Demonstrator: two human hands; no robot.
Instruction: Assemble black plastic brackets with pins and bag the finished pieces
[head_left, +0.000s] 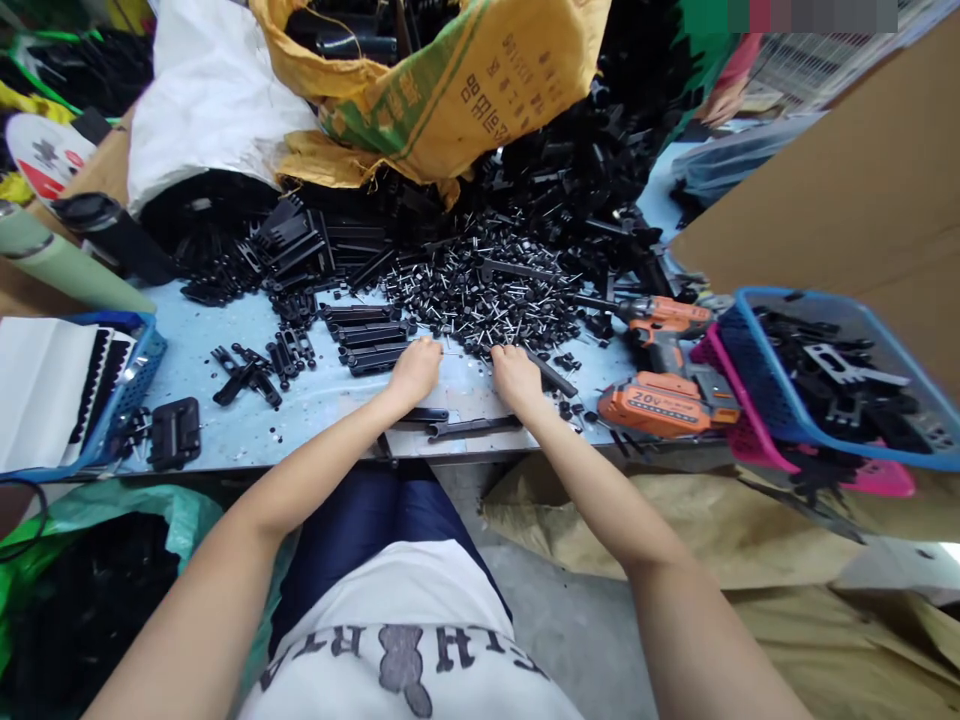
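Note:
My left hand (418,372) is closed in a pinch beside a row of long black plastic parts (371,340). Whatever its fingertips hold is too small to make out. At the near edge of a heap of small black-headed screws (487,290), my right hand (517,378) is closed too, its fingertips hiding anything between them. A dark bar (553,374) lies just to the right of that hand. Two long black pieces, one of them a slim bar (472,428), rest along the table's front edge below my hands.
An orange cordless drill (660,370) lies at right, next to a blue basket (847,385) of black parts. A yellow sack (450,90) leans at the back among piled black parts. Bottles (67,260) and another blue basket (150,365) stand left. Another person's hand (724,103) shows far right.

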